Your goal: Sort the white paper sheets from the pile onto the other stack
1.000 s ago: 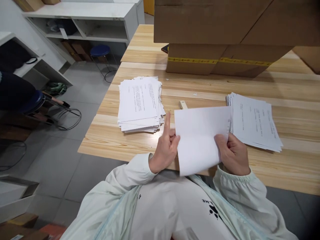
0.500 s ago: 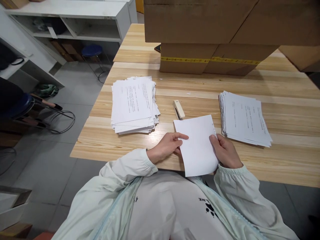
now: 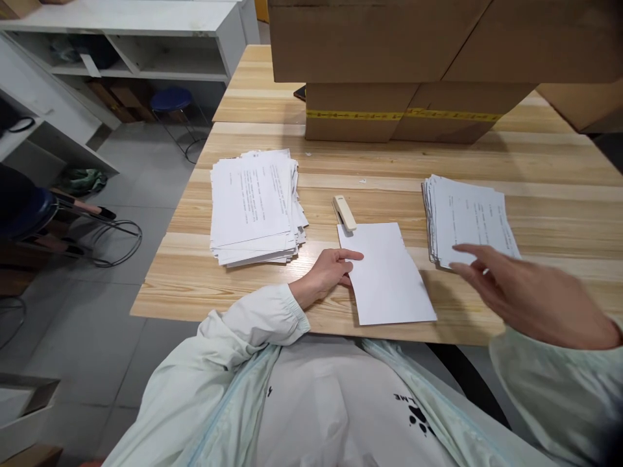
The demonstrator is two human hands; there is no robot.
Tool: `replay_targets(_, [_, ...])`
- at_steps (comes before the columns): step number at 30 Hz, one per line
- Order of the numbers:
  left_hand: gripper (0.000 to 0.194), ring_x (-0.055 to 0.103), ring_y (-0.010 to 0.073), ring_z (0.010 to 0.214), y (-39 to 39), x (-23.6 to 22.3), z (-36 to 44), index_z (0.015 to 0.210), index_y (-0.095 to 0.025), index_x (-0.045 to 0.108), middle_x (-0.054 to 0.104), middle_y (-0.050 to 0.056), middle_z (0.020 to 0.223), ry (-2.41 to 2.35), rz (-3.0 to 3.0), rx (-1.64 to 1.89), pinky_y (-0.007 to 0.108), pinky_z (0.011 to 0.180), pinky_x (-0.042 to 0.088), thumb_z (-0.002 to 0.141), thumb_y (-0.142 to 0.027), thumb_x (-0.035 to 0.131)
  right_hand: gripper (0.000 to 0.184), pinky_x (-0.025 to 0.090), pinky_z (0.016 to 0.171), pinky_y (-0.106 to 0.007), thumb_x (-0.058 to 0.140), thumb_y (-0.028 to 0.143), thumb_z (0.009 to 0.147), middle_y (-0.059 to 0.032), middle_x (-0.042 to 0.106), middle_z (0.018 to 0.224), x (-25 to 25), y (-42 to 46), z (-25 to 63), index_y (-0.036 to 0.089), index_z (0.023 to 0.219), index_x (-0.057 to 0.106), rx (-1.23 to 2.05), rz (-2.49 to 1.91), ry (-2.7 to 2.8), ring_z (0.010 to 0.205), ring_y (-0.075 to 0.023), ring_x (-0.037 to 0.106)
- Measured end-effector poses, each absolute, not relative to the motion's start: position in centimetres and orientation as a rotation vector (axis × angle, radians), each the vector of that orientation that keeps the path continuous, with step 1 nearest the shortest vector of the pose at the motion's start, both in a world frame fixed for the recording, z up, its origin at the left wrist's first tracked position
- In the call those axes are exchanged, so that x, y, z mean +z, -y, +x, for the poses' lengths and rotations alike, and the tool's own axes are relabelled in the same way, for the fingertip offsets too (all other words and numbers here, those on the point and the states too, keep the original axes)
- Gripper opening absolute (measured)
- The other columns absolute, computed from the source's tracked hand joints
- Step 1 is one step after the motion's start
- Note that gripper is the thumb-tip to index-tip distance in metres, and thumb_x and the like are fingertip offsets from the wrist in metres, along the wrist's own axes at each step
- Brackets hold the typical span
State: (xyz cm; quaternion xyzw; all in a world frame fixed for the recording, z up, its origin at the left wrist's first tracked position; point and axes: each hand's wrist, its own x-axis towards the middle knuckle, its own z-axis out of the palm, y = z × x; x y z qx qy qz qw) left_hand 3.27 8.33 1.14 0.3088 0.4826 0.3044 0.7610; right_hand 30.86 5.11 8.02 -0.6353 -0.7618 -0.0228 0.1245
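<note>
A white sheet of paper (image 3: 389,279), blank side up, lies near the table's front edge. My left hand (image 3: 331,269) grips its left edge, index finger stretched over the top and other fingers partly hidden under it. Off to the right, my right hand (image 3: 525,288) is raised with thumb and index finger apart and nothing between them. Its fingertips appear in front of the lower part of the right stack of printed sheets (image 3: 467,214); whether they touch it I cannot tell. A cream stapler (image 3: 344,214) stands at the sheet's top left corner.
A taller, uneven stack of printed pages (image 3: 253,201) sits on the left of the wooden table (image 3: 175,285). Large cardboard boxes (image 3: 355,110) with yellow tape rise at the back. Beyond the left edge are blue stools (image 3: 171,98) and white shelving (image 3: 146,19).
My right hand has let go of the sheet's right edge and moved right, towards the right stack. The sheet now lies flatter, still in my left hand.
</note>
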Motion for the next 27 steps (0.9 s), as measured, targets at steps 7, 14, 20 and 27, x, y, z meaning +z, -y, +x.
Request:
replay_targets(7, [0.034,0.065,0.0119,0.063,-8.3,1.3,3.3,0.108,-0.006,0.068,0.067,0.005,0.073,-1.063,0.651,0.65,0.026,0.065,0.057,0.08,0.005,0.051,0.039,0.047,0.082,-0.04,0.033,0.037,0.102,-0.0115,0.072,0.104,7.4,-16.2,20.8,0.022,0.108,0.069,0.005,-1.265,2.295,0.098,-0.0272,0.063])
replay_targets(14, [0.031,0.065,0.0127,0.06,-8.7,1.5,3.4,0.1,-0.006,0.068,0.068,0.006,0.073,-1.082,0.566,0.647,0.027,0.06,0.058,0.077,0.006,0.051,0.038,0.04,0.103,-0.046,0.035,0.032,0.102,-0.0147,0.066,0.123,-0.8,-23.3,13.4,0.017,0.113,0.068,0.175,-1.229,2.347,0.117,-0.0294,0.05])
replay_targets(20, [0.031,0.062,0.0115,0.056,-9.1,1.6,3.4,0.094,-0.007,0.066,0.065,0.004,0.069,-1.084,0.565,0.633,0.025,0.053,0.056,0.075,0.009,0.047,0.04,0.038,0.098,-0.049,0.035,0.035,0.103,-0.0152,0.065,0.126,-1.9,-22.6,13.0,0.017,0.113,0.068,0.105,-1.286,2.34,0.123,-0.0325,0.047])
replay_targets(27, [0.031,0.063,0.0116,0.059,-8.8,2.0,3.7,0.094,-0.007,0.066,0.066,0.004,0.07,-1.116,0.583,0.647,0.025,0.058,0.057,0.074,0.009,0.049,0.039,0.036,0.108,-0.054,0.044,0.038,0.099,-0.0144,0.06,0.136,1.5,-22.7,12.9,0.019,0.128,0.06,0.008,-1.29,2.344,0.131,-0.0329,0.047])
